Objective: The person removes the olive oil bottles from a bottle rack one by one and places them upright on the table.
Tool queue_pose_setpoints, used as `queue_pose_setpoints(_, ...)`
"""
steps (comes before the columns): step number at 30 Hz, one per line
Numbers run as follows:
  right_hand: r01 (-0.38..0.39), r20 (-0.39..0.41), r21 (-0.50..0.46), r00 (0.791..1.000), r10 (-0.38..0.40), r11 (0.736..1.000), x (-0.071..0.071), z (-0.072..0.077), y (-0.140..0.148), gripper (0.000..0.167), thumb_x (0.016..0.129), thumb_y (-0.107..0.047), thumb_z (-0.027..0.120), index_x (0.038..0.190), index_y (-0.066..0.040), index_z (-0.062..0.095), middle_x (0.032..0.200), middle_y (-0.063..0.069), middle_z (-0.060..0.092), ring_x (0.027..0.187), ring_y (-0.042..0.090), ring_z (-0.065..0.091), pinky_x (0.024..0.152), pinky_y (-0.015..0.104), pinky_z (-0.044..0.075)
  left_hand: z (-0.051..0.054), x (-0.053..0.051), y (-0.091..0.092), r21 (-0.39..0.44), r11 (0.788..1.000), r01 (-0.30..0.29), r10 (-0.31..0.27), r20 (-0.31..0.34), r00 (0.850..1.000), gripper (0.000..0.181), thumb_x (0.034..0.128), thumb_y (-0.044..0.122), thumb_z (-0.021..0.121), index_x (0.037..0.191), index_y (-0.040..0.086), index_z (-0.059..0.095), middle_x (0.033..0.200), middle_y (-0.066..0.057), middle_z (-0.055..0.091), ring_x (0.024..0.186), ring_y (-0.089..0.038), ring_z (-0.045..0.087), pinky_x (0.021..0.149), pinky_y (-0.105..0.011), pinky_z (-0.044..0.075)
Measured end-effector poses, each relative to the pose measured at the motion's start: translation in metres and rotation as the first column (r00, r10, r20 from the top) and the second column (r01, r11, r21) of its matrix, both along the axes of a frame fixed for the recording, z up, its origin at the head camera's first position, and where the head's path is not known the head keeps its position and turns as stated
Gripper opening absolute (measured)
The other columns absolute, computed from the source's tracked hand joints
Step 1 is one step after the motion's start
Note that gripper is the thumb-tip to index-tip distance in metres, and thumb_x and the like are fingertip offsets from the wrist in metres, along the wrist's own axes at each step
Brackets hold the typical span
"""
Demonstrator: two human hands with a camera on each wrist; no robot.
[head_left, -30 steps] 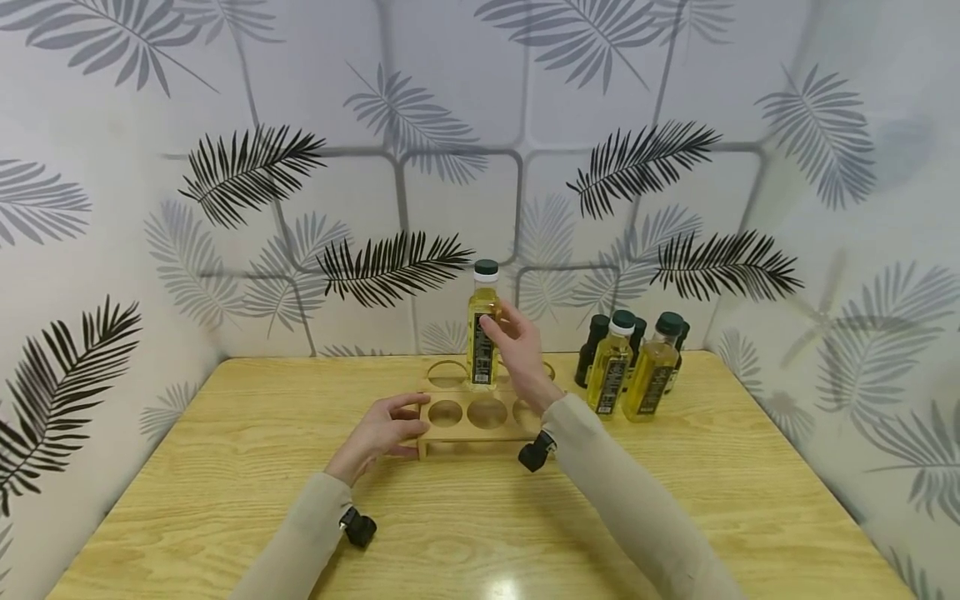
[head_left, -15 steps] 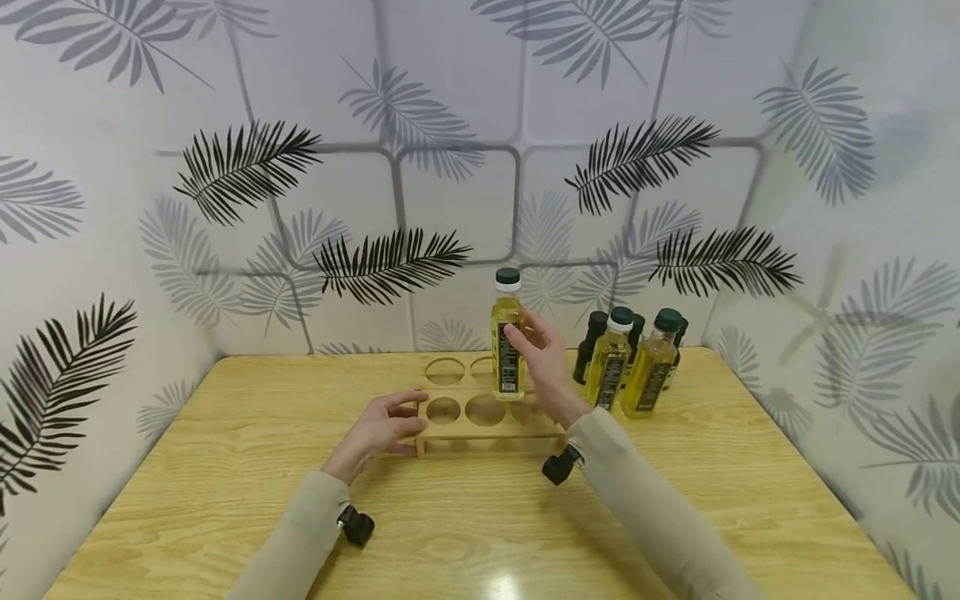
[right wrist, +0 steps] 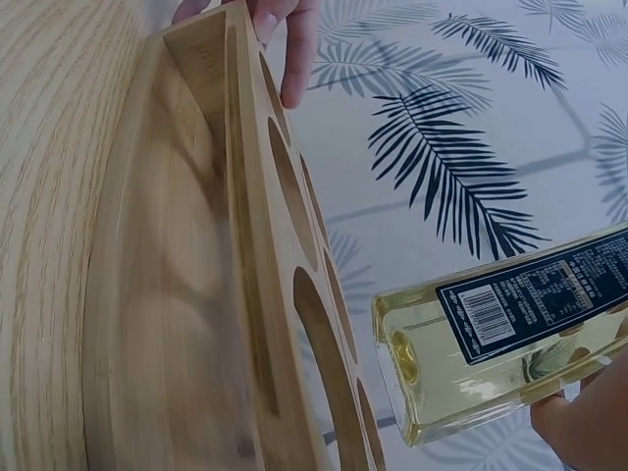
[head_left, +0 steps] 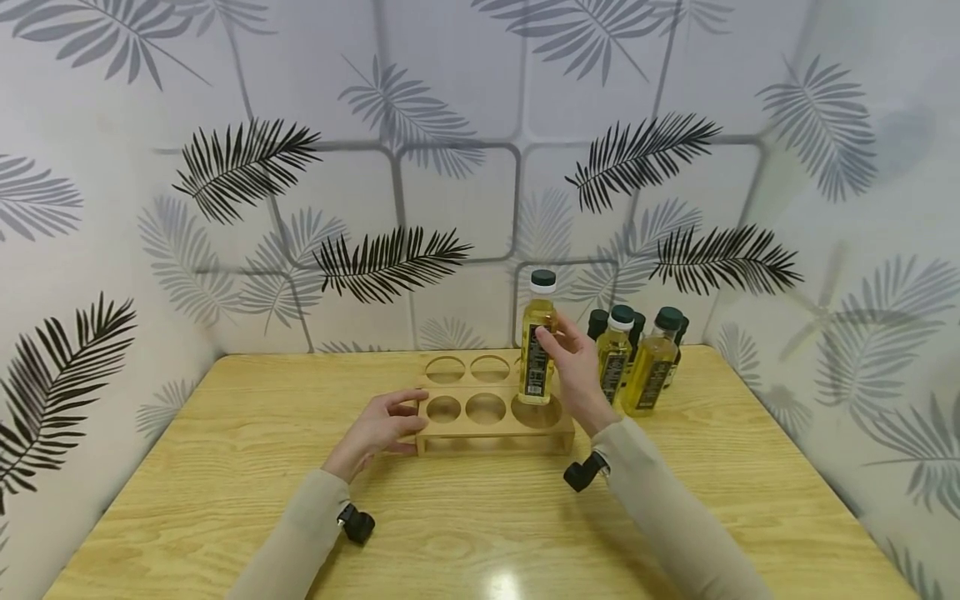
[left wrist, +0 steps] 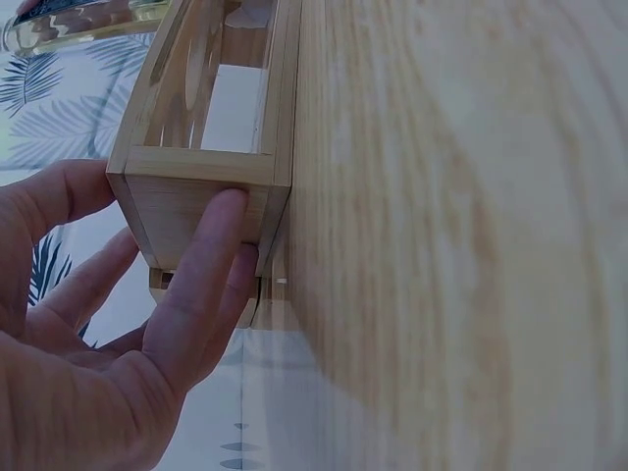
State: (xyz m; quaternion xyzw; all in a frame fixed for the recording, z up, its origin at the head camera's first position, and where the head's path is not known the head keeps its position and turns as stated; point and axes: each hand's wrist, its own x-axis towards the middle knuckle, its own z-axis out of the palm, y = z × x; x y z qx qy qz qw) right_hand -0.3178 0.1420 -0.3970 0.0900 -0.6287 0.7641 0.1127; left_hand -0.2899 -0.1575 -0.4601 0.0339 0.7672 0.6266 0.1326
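My right hand (head_left: 579, 367) grips a clear bottle of yellow oil (head_left: 536, 350) with a dark green cap, white collar and black label. The bottle leans slightly, over the right end of a wooden bottle rack (head_left: 480, 431) with two rows of round holes. In the right wrist view the base of the oil bottle (right wrist: 432, 363) is apart from the rack (right wrist: 172, 255). My left hand (head_left: 381, 429) touches the rack's left end. The left wrist view shows its fingers (left wrist: 201, 260) pressed, fairly straight, against the end panel (left wrist: 182, 211).
Right of the rack stand two more yellow oil bottles (head_left: 651, 371) with green caps. Several dark bottles (head_left: 597, 323) stand behind them, partly hidden. The wooden table (head_left: 465, 525) meets a leaf-patterned wall (head_left: 457, 200) at the back and sides.
My right hand has carried the oil bottle to the right and slightly lower, from above the rack's back middle to over its right end. The left hand stays on the rack.
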Motion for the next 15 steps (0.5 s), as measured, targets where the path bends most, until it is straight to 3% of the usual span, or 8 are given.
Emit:
queue_pose_setpoints(6,-0.016,0.014,-0.045,1.0,0.017,0.999,0.0,-0.002,0.007,0.049,0.096,-0.017,0.066,0.143,-0.011,0.052,0.116,-0.011,0.061,0.104,0.01,0.058,0.103,0.035,0.041,0.002,0.001,0.0,0.007,1.0,0.002,-0.002,0.005,1.0,0.051,0.0919,0.009,0.068,0.141,0.018,0.055,0.134,-0.021,0.053,0.108,-0.026,0.063,0.077,-0.044,0.061)
queue_pose_setpoints(15,0.059,0.037,-0.046,0.998,-0.057,0.997,0.004,-0.004,0.013,0.046,0.094,-0.013,0.068,0.138,-0.006,0.056,0.115,-0.009,0.06,0.103,0.009,0.058,0.104,0.035,0.041,0.001,0.001,0.0,0.017,1.0,-0.001,0.001,0.011,1.0,0.051,0.0919,0.008,0.067,0.141,0.017,0.055,0.136,-0.021,0.052,0.11,-0.027,0.062,0.077,-0.044,0.061)
